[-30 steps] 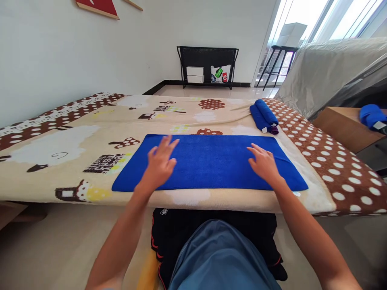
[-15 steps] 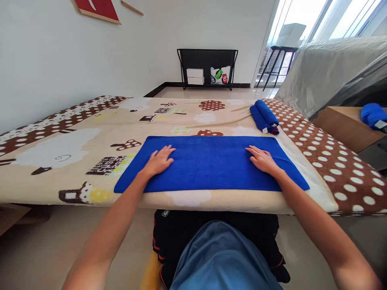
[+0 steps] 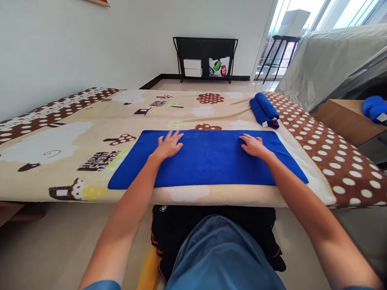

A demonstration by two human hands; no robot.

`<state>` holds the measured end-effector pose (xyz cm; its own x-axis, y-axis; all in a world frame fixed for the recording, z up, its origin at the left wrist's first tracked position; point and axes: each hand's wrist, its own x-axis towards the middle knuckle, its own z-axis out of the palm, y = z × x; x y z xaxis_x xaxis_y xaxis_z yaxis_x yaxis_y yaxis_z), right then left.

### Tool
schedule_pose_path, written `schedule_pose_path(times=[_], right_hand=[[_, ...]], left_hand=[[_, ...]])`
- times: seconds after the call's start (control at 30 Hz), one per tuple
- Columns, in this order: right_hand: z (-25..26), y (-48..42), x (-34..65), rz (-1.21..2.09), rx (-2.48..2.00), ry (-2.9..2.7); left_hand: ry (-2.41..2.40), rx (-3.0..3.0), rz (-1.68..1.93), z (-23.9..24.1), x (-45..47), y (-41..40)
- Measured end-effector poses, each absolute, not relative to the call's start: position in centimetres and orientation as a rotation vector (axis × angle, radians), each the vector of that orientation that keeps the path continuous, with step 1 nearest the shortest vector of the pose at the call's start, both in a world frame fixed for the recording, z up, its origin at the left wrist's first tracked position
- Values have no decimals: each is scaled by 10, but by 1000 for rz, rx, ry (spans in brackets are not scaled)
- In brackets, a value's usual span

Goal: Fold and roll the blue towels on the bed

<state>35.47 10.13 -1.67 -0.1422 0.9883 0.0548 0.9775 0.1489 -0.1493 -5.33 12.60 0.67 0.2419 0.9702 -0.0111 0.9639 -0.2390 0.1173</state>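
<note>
A blue towel [image 3: 208, 161] lies spread flat along the near edge of the bed, wider than it is deep. On its left part rests my left hand [image 3: 168, 146], fingers spread and pointing away from me. My right hand [image 3: 254, 146] is over the right part of the towel, fingers stretched out and slightly bent, pointing inward. Neither hand grips anything. Beyond the towel's far right corner lie rolled blue towels [image 3: 263, 108] with white tags and a bit of purple at one end.
A patterned blanket [image 3: 181, 195] covers the bed. To the right, a brown box [image 3: 347, 117] bears another blue bundle [image 3: 375, 108], beside a plastic-covered piece of furniture [image 3: 326, 60]. A black rack [image 3: 205, 48] stands at the far wall, and a stool [image 3: 282, 52] near the window.
Both hands have slid inward across the towel, closer to each other, and the left hand's fingers have spread. The towel still lies flat. My view has tilted slightly down.
</note>
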Motion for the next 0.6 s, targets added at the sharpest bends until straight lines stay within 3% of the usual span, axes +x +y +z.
schedule_pose_path(times=[0.13, 0.23, 0.6], right_hand=[[-25, 138, 257, 215, -1705, -2401], [-30, 151, 237, 232, -1638, -2403], [-20, 108, 475, 188, -2331, -1840]], left_hand=[[1580, 2468, 70, -9, 46, 160], [1560, 2466, 86, -16, 67, 172], [2244, 1997, 145, 7, -156, 156]])
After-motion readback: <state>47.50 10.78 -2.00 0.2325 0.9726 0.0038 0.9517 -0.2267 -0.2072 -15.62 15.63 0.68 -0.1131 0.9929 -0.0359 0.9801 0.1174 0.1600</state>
